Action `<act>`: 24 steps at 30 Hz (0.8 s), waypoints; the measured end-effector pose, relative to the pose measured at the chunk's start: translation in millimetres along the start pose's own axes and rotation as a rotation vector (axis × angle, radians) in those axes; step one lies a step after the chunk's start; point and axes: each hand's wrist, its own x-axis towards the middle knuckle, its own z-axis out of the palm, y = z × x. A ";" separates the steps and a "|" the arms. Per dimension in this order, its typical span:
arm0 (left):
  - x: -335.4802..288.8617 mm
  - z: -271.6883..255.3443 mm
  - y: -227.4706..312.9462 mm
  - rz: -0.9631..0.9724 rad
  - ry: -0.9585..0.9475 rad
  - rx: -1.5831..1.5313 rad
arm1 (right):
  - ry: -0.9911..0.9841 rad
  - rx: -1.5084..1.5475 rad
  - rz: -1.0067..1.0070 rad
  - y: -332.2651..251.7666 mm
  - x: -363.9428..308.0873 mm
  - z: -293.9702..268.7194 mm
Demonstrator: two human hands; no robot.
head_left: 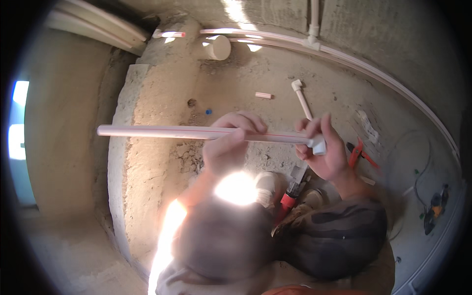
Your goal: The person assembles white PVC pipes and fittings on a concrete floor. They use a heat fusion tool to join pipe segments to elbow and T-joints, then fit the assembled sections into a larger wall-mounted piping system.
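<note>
A white plastic pipe (pixel 162 132) with a thin red stripe lies level across the view in front of me. My left hand (pixel 226 146) is closed around its middle, thumb on the near side and fingers on the far side. At the pipe's right end sits a white elbow fitting (pixel 319 145). My right hand (pixel 330 156) grips this fitting between thumb and fingers. How deep the pipe goes into the elbow cannot be made out.
Between my shoes stands a red-handled tool (pixel 286 202) with a metal head. Red pipe cutters (pixel 358 153) lie right of my right hand. Beyond are a pipe with an elbow (pixel 302 97), a short pipe piece (pixel 263 95) and a capped stub (pixel 219 47). Pipes (pixel 354 60) follow the wall.
</note>
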 end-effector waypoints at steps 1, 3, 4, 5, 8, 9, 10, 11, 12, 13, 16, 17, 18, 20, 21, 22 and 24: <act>0.7 -9.2 7.9 0.069 -0.044 0.184 | -0.011 0.110 0.074 -5.2 4.2 1.6; -4.3 -21.7 25.3 0.039 0.006 0.251 | -0.082 0.027 0.130 -15.9 12.4 7.8; -2.9 -26.0 32.8 0.072 -0.010 0.272 | -0.138 0.037 0.171 -21.0 16.2 13.1; -1.7 -27.5 39.9 0.074 0.044 0.279 | -0.191 -0.083 0.136 -25.0 18.7 19.9; 4.5 -21.9 70.4 0.067 0.188 0.352 | -0.348 -0.347 0.047 -37.3 30.6 42.8; 9.1 -18.2 82.5 0.050 0.164 0.377 | -0.370 -0.457 0.041 -45.3 33.2 48.9; 12.9 -13.7 95.2 0.030 0.137 0.408 | -0.379 -0.583 0.037 -52.9 35.0 54.9; 16.7 -8.5 105.7 0.020 0.077 0.436 | -0.381 -0.713 0.031 -60.8 36.2 60.4; 18.3 -3.0 113.8 0.082 0.059 0.432 | -0.392 -0.762 -0.003 -66.5 37.6 65.8; 19.0 2.1 124.2 0.113 0.025 0.440 | -0.403 -0.746 0.015 -73.7 38.2 70.5; 23.4 13.2 156.3 0.208 -0.191 0.404 | -0.391 -0.711 0.044 -92.0 40.4 82.4; 22.4 16.2 161.1 0.221 -0.218 0.459 | -0.386 -0.694 0.047 -95.0 42.9 86.5; 22.2 18.4 167.5 0.234 -0.234 0.517 | -0.372 -0.678 0.051 -96.8 47.1 91.0; 24.4 18.5 178.1 0.258 -0.273 0.592 | -0.376 -0.685 0.108 -95.4 59.6 101.4; 29.1 15.1 179.0 0.272 -0.206 0.550 | -0.352 -0.702 0.151 -91.9 65.7 107.7; 35.4 9.3 180.5 0.300 -0.173 0.484 | -0.313 -0.773 0.142 -85.0 72.8 114.9; 45.5 -6.8 182.1 0.348 -0.170 0.288 | -0.202 -0.955 0.137 -66.3 89.9 131.4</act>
